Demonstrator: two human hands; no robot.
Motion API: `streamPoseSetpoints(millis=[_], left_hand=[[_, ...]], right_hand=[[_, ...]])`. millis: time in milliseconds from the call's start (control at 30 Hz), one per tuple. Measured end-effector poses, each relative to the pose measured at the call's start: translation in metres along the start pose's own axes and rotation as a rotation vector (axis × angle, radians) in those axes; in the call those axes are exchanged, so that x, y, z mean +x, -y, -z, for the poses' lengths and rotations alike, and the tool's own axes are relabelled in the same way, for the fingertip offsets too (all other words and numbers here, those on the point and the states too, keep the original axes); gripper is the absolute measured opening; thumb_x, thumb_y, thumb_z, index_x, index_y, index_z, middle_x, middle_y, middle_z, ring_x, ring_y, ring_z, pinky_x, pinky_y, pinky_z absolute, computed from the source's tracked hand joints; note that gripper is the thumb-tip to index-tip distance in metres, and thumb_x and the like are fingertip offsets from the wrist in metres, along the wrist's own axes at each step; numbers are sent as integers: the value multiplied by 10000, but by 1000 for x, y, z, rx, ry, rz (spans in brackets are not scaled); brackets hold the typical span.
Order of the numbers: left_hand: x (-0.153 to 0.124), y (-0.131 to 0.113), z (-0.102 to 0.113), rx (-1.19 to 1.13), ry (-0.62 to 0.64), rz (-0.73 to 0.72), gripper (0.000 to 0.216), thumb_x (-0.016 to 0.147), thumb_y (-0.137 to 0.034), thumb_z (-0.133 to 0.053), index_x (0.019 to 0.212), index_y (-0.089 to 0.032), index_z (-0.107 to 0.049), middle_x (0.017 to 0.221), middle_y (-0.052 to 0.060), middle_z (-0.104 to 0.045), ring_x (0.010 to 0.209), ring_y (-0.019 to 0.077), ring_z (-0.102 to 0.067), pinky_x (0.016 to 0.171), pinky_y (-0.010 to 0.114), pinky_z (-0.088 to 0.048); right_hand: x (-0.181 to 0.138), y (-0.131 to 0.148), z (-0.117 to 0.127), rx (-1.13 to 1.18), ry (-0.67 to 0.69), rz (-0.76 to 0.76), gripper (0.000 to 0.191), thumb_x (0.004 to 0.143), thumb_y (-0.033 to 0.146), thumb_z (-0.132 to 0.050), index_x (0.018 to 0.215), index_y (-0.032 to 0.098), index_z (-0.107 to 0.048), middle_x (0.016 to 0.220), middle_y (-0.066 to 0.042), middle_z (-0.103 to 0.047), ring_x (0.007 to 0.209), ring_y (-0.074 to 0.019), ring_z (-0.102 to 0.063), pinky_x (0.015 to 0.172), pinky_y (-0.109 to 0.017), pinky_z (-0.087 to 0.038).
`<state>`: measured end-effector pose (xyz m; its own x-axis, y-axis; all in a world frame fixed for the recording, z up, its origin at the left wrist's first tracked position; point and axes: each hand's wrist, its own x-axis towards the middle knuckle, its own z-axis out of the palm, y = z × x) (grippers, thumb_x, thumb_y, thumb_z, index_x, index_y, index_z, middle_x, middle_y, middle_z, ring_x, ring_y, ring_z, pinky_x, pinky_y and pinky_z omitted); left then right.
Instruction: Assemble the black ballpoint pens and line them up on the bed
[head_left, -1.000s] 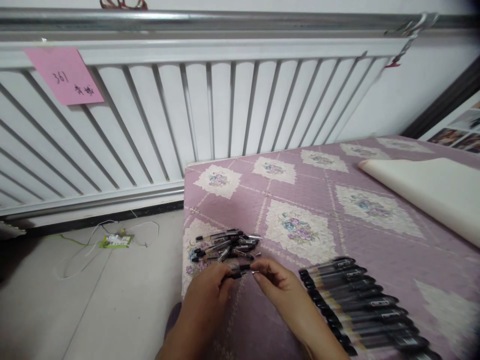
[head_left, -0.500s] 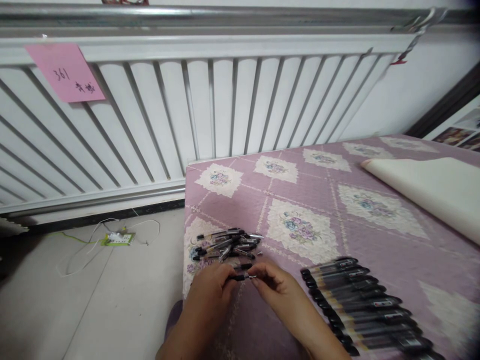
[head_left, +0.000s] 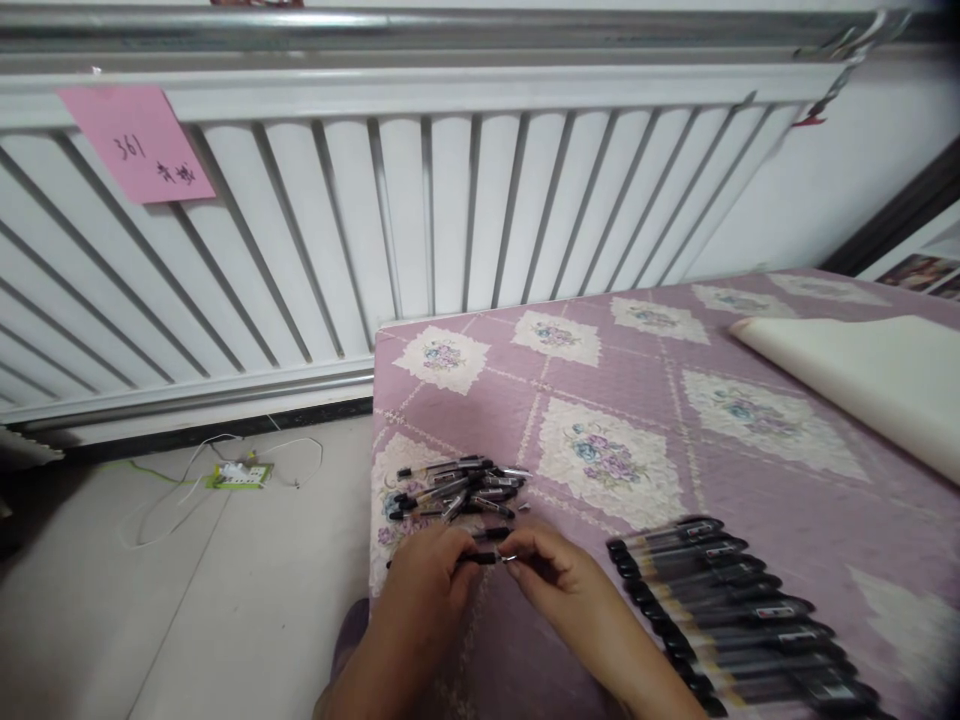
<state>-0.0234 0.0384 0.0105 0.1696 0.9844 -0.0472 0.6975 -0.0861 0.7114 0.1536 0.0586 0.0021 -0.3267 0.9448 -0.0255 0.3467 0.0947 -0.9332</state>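
My left hand (head_left: 429, 590) is closed around a pen (head_left: 480, 558) with a black grip, held level just above the tablecloth. At the pen's front end, my right hand (head_left: 556, 582) pinches a small silvery tip (head_left: 508, 558) between thumb and forefinger. Whether that tip is still joined to the pen cannot be made out. Just beyond my fingers lies a loose pile of black pens and pen parts (head_left: 454, 485). One dark pen piece (head_left: 491, 534) lies close behind the held pen. A tiny silver piece (head_left: 523, 507) rests at the pile's right side.
To the right, several capped black pens (head_left: 750, 610) lie side by side in a row. A purple flowered cloth (head_left: 495, 390) covers the table. Folded pale material (head_left: 862, 370) lies at the far right. Behind stands a white radiator (head_left: 480, 210); a power strip (head_left: 238, 476) with cables sits on the floor.
The whole view has shifted slightly. My right fingers have turned a little at the pen's tip, and the held pen shows more of its black grip.
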Motion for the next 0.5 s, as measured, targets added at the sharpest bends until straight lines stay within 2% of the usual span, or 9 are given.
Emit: streamPoseSetpoints(millis=[167, 500], left_hand=[[0, 0, -1, -34, -17, -11, 201, 807, -164, -505, 914, -234, -660, 899, 17, -644, 876, 207, -555, 800, 322, -397], [0, -2, -1, -11, -1, -4, 184, 804, -141, -496, 874, -224, -645, 892, 20, -638, 871, 201, -553, 788, 315, -404]], right_hand=[[-1, -4, 0, 9, -37, 11, 130, 778, 195, -539, 848, 223, -645, 846, -12, -650, 827, -183, -612, 761, -279, -451], [-1, -2, 1, -22, -16, 25, 127, 791, 188, -544, 847, 229, -649, 832, -2, -660, 818, -172, -621, 756, -266, -458]])
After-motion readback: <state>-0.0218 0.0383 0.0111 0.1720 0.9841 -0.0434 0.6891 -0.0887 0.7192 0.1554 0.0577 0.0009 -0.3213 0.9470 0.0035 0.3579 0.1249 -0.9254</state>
